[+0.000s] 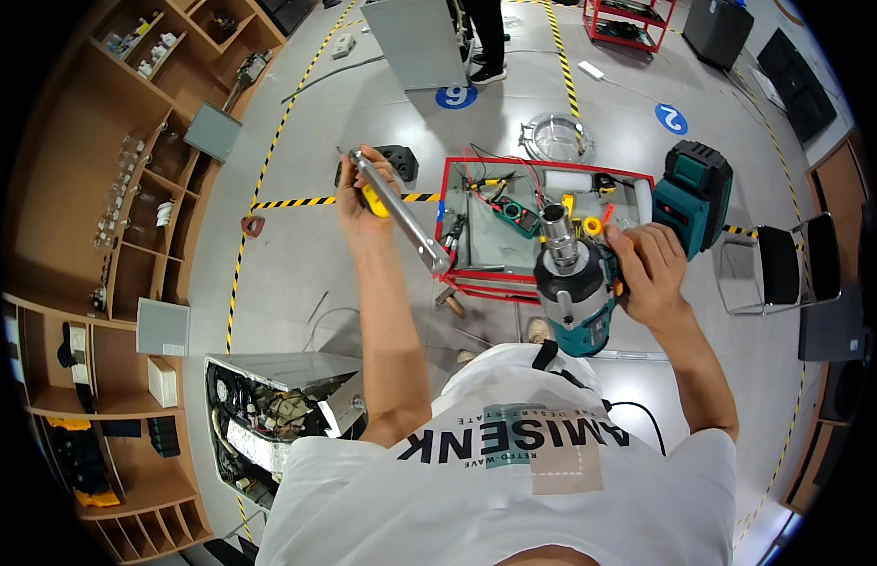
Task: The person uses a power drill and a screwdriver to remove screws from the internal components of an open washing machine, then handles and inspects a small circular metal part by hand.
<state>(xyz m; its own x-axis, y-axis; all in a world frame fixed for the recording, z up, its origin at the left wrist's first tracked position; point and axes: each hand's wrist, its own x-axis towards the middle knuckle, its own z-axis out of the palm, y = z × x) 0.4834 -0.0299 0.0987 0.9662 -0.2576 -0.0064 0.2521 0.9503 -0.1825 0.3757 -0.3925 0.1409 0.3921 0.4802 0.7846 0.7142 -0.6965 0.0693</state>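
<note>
My left hand is closed around a long silver metal bar, which slants down to the right. A yellow-handled tool, perhaps a screwdriver, shows in the same grip; a thin tip sticks out above the fingers. On the right, my right hand wraps the handle of a teal and black cordless impact wrench. A silver socket sits on its nose, pointing away from me. The wrench's large battery stands out beyond my knuckles.
Under the wrench stands a red-framed tool cart with a green multimeter, pliers and tape. An opened appliance is at lower left. Shelves line the left; a folding chair stands right. Another person is ahead.
</note>
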